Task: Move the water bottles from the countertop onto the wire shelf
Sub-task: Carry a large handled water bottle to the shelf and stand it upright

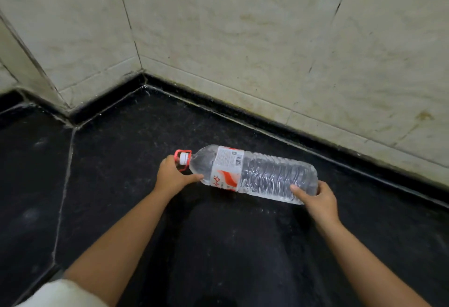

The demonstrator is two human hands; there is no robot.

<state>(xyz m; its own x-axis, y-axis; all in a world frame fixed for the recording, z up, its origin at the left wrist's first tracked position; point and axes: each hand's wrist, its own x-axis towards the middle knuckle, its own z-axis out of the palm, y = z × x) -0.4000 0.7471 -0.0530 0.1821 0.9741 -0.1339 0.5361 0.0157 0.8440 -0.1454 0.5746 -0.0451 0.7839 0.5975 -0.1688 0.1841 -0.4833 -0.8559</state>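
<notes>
A large clear water bottle (pixel 257 173) lies on its side over the black countertop (pixel 121 161), cap pointing left. It has a white cap, a red carry handle (pixel 182 159) and a red-and-white label. My left hand (pixel 171 175) grips the neck end by the red handle, thumb against the bottle's shoulder. My right hand (pixel 318 197) holds the base end, thumb on the ribbed side. No wire shelf is in view.
Beige tiled walls (pixel 243 39) meet in a corner behind the counter, edged by a raised black rim. A seam (pixel 65 185) runs down the countertop on the left. A white sleeve (pixel 60 292) shows at the bottom left.
</notes>
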